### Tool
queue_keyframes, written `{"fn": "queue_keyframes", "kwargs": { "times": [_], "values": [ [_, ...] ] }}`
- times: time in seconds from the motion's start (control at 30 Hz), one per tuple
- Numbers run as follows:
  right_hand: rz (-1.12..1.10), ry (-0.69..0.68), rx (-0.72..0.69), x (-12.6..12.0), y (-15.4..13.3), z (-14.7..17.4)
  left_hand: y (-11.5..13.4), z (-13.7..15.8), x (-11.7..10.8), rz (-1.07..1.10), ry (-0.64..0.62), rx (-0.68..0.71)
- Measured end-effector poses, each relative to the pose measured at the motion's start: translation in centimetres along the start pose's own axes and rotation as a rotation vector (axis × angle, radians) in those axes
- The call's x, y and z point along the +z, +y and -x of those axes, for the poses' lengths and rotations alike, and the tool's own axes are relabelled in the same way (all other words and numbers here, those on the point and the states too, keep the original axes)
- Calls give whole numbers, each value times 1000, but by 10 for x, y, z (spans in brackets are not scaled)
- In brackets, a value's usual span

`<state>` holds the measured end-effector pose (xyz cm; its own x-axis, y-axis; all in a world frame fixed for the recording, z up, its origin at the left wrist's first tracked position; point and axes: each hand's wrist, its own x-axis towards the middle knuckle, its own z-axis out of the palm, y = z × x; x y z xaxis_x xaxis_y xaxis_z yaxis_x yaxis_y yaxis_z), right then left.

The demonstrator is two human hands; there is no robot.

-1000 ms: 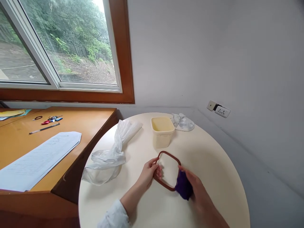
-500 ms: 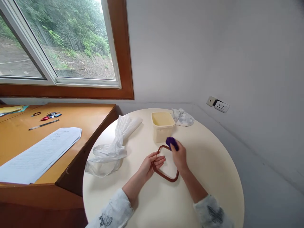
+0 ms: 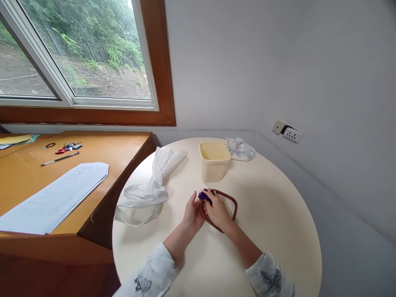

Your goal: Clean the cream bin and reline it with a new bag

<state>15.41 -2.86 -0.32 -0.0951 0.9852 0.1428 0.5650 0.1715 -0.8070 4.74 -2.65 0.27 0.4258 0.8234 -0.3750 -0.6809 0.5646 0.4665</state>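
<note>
A brown rounded-square frame (image 3: 234, 202) is held above the round table at its left corner by my left hand (image 3: 192, 214). The thumb of that hand points up, and its fingers are partly hidden behind my right hand. In my right hand (image 3: 218, 211) is a dark purple crumpled wad, perhaps cloth (image 3: 204, 195), pressed against the frame's left corner close to my left fingers. A cream plastic tub (image 3: 214, 169) without a lid stands upright just beyond both hands.
On the round white table (image 3: 278, 231), a clear plastic bag (image 3: 148, 192) lies at left and a knotted bag (image 3: 243, 150) sits behind the tub. The wooden desk (image 3: 123, 152) at left carries papers (image 3: 58, 198), a pen (image 3: 60, 159) and keys (image 3: 70, 146). Wall sockets (image 3: 293, 135) are at right.
My right hand has moved left with the purple wad, from the frame's far side to its left corner by my left hand. The frame has turned and shifted slightly.
</note>
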Motion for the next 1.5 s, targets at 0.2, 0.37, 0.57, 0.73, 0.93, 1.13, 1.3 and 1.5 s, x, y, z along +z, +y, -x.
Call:
{"fn": "queue_keyframes", "kwargs": {
  "times": [0.2, 0.37, 0.57, 0.73, 0.93, 1.13, 1.3, 1.5],
  "values": [
    [-22, -108, -92, 1, -15, 18, 2, 2, 0, 145, 39, -5],
    [-162, -177, -158, -6, -13, 28, 5, 3, 1, 121, 95, -33],
    [-369, -271, -145, -16, -7, 31, 3, -1, -2, 10, 112, -25],
    [-473, -296, -144, -19, -3, 31, -1, -3, -5, -72, 110, 2],
    [-437, -301, -112, -24, 0, 36, -2, -4, -6, -158, 59, 48],
    [-361, -317, -88, -41, 3, 50, -2, -9, -8, -175, 71, 54],
    [-217, -276, -114, -58, 12, 63, 0, -8, -6, -169, 44, 57],
    [-117, -164, -150, -69, 25, 67, 2, -7, -5, -181, 20, 44]
  ]
}}
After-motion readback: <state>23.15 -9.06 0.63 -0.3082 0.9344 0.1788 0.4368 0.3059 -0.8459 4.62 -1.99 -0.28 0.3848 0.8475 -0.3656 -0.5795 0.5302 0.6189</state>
